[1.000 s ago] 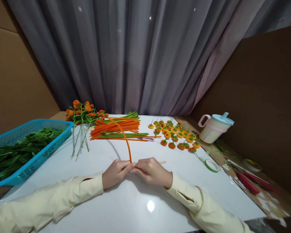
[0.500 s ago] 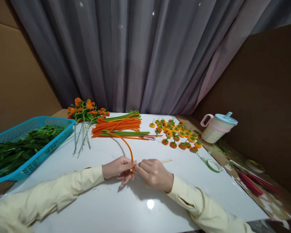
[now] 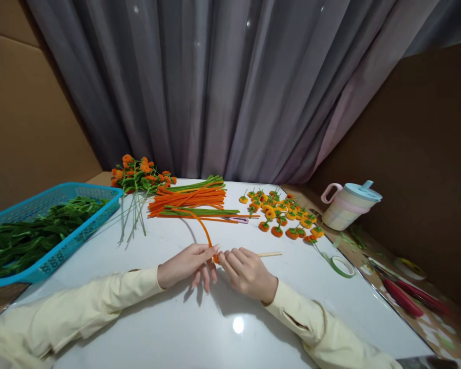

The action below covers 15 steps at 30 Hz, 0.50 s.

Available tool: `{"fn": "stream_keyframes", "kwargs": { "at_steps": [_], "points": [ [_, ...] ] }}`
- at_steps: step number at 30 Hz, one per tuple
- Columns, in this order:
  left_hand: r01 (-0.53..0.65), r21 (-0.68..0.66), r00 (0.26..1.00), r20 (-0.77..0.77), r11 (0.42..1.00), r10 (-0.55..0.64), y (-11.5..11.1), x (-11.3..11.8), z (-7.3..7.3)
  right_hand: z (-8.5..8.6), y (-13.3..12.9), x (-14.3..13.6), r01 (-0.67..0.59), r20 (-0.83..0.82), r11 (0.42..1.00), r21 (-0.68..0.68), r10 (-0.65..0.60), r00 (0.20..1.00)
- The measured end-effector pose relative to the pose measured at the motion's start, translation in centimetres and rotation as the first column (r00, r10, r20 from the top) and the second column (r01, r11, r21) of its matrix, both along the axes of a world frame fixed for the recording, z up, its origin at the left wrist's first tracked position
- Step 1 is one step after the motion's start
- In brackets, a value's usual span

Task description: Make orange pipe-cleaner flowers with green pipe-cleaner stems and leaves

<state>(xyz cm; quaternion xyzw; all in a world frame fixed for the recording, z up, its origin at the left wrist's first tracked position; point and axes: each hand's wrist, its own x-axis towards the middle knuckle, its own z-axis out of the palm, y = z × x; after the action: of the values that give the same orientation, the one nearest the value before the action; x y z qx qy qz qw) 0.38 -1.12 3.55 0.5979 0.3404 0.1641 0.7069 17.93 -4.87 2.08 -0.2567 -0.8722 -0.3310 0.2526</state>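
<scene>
My left hand [image 3: 186,265] pinches an orange pipe cleaner [image 3: 204,229] between thumb and forefinger, its other fingers spread below. The pipe cleaner arcs up and away toward the bundles. In my right hand [image 3: 249,275], closed with the fingers curled, lies a thin wooden stick [image 3: 271,254] whose pale end sticks out to the right. Between the two hands, a bit of orange is wound at the stick's near end, partly hidden by fingertips. Ahead lie a pile of orange pipe cleaners [image 3: 192,199] and some green pipe cleaners [image 3: 211,211].
Left stands a blue basket [image 3: 67,245] of green leaves. Orange flowers with stems [image 3: 142,171] lie at the back. Several small flower heads [image 3: 276,231] are spread right of centre. Green tape [image 3: 342,266], a lidded cup [image 3: 346,207] and red-handled pliers [image 3: 403,297] are at the right.
The left hand's lower fingers have spread and extended downward. The stick's free end reaches a little farther right from the right hand. The whole view has shifted slightly.
</scene>
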Motion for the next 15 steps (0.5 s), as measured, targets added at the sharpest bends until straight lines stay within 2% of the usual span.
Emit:
{"fn": "stream_keyframes", "kwargs": {
  "at_steps": [5,9,15],
  "points": [
    [0.023,0.092,1.0,0.002,0.996,-0.024,-0.7,-0.5,2.3,0.6,-0.2,0.1,0.014,-0.032,0.999,0.035,-0.013,0.999],
    [-0.03,0.236,0.999,0.046,0.971,0.019,-0.5,-0.6,2.9,1.6,0.7,0.4,-0.006,-0.029,0.999,0.045,0.007,1.0],
    [-0.193,0.418,0.979,0.147,0.888,0.144,2.5,-1.3,3.5,5.7,5.3,0.5,-0.095,0.042,0.983,0.154,0.089,0.995]
  ]
}}
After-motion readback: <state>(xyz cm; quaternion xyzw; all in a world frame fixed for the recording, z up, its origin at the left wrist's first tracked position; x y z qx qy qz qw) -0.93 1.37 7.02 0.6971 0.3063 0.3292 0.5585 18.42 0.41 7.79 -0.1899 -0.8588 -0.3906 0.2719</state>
